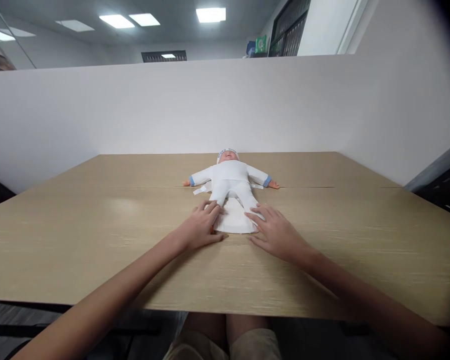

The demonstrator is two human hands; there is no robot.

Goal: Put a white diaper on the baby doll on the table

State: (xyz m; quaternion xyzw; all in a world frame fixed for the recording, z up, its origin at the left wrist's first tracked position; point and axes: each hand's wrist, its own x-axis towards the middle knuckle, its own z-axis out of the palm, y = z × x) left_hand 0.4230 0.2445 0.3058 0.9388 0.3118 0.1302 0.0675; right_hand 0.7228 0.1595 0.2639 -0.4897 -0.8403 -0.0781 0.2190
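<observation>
Doll point(230, 172) lay face up mid-worktop point(97, 245), head at 12 o'clock, arms out toward 9 and 3, legs toward 7 and 5. White suit point(230, 186), blue cuffs point(191, 181), printed cap point(219, 156). White diaper point(234, 220) sat spread under it, wide end at 6 o'clock showing between the legs, tabs point(201, 190) out at 8 and 4. Left hand point(206, 224) on the 7 o'clock leg, right hand point(273, 230) on the 5 o'clock leg; fingers loosely bent, couldn't tell if either gripped. Green pack point(261, 44) beyond partition point(172, 105), 1 o'clock; contents hidden.
</observation>
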